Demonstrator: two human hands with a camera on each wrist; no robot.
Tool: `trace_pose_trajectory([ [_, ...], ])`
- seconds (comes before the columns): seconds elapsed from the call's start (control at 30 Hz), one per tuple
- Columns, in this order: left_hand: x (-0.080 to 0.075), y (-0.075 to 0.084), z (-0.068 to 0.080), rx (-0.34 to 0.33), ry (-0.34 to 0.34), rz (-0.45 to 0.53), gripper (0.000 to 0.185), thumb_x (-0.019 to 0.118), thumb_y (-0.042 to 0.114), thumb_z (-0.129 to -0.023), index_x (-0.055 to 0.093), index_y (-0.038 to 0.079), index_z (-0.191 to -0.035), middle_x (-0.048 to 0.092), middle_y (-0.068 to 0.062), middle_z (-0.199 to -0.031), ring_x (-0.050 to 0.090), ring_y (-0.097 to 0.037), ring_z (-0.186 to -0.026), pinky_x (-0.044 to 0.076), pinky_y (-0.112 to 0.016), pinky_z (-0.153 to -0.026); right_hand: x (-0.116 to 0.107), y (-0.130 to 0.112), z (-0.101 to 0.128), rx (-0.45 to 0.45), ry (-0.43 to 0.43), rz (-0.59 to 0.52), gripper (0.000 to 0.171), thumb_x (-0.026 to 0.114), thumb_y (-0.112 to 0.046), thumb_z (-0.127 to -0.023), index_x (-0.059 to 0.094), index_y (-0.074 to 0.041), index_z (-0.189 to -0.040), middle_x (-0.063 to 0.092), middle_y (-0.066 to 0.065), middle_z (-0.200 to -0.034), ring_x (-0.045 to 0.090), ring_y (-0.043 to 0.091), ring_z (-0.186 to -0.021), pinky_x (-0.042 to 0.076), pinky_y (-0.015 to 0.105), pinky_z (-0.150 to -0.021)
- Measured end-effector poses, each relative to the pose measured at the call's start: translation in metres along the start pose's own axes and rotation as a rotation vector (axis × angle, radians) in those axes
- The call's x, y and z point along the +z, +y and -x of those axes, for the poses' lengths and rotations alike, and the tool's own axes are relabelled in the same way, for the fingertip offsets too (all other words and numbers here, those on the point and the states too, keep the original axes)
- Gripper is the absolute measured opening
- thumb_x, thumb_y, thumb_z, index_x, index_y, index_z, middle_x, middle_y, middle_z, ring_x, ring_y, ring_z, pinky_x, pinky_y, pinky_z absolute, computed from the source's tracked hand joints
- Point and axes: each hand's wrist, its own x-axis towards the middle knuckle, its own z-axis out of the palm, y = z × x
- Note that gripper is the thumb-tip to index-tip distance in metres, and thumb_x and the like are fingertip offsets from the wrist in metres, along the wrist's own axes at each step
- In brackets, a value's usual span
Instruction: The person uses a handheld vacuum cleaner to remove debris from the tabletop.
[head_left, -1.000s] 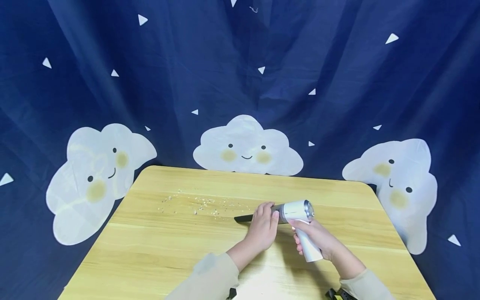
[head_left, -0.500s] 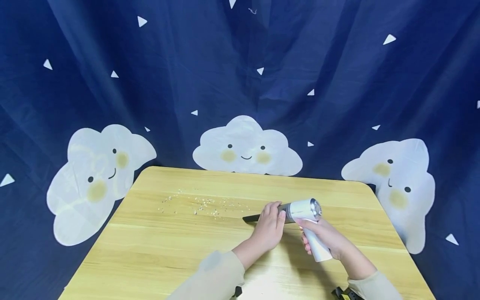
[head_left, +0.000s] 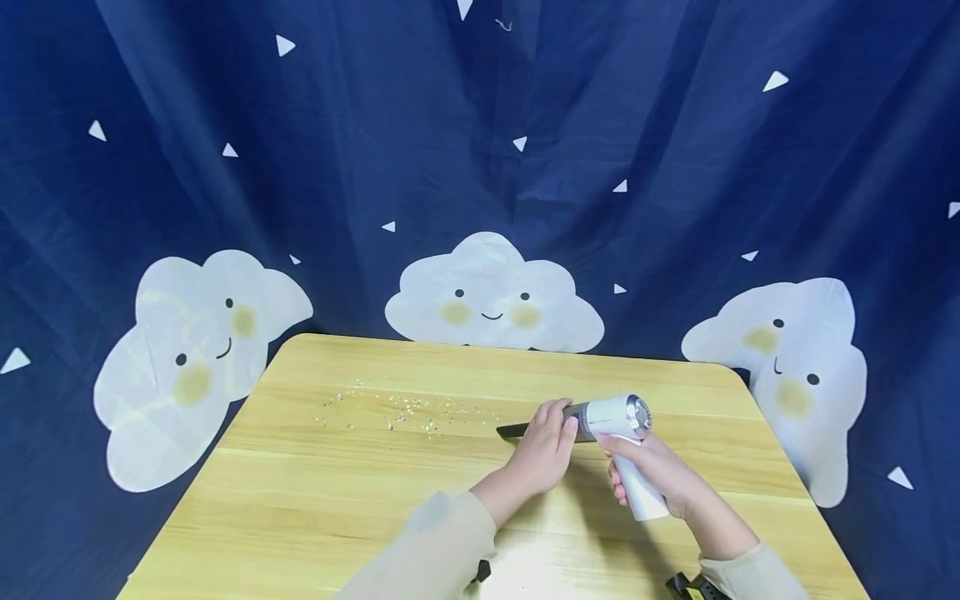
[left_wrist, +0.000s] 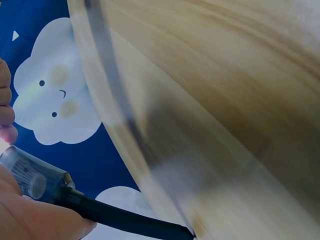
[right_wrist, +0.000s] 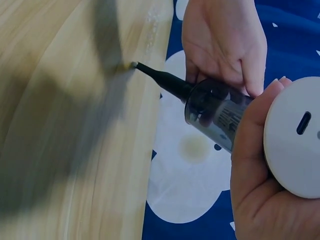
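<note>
Device: white handheld vacuum with smoky clear dust cup and black tapered nozzle (head_left: 613, 419), held above the right-centre of the light wooden table (head_left: 315, 500), nozzle pointing left.
Right hand (head_left: 648, 475): fingers wrapped round the white handle.
Left hand (head_left: 546, 454): fingers curled over the dust cup and nozzle base.
Debris: pale crumbs (head_left: 397, 410) scattered left of the nozzle tip, apart from it.
Backdrop: navy cloth with white smiling clouds (head_left: 491, 293).

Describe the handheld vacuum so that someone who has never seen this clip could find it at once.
On the light wooden table before the navy cloud-print backdrop, look right of centre, where both hands meet. The handheld vacuum has a white handle gripped by the right hand and a dark translucent barrel held by the left hand. Its thin black nozzle points at scattered crumbs.
</note>
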Motion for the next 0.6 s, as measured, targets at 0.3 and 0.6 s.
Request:
trace_pose_trajectory([
  [0.3, -0.0017, -0.0036, -0.006, -0.006, -0.046, -0.019, 0.063, 0.01, 0.045, -0.109, 0.028, 0.007, -0.156, 0.031, -0.016, -0.158, 0.034, -0.031, -0.144, 0.029, -0.045, -0.118, 0.0031, 0.0027, -0.0019, -0.002, 0.06, -0.01, 0.026, 0.057, -0.03, -0.102, 0.05, -0.006, -0.095, 0.06, 0.004, -0.066, 0.061, 0.014, -0.052, 0.057, 0.031, -0.053],
  [0.6, -0.0069, -0.0072, -0.0091, 0.003, -0.062, -0.023, 0.059, 0.013, 0.042, -0.11, 0.028, 0.007, -0.156, 0.03, -0.014, -0.159, 0.033, -0.03, -0.145, 0.027, -0.044, -0.119, 0.0092, 0.0064, -0.0064, -0.005, 0.119, -0.021, 0.026, 0.06, -0.031, -0.1, 0.051, -0.007, -0.095, 0.059, 0.004, -0.066, 0.06, 0.014, -0.053, 0.056, 0.03, -0.053],
])
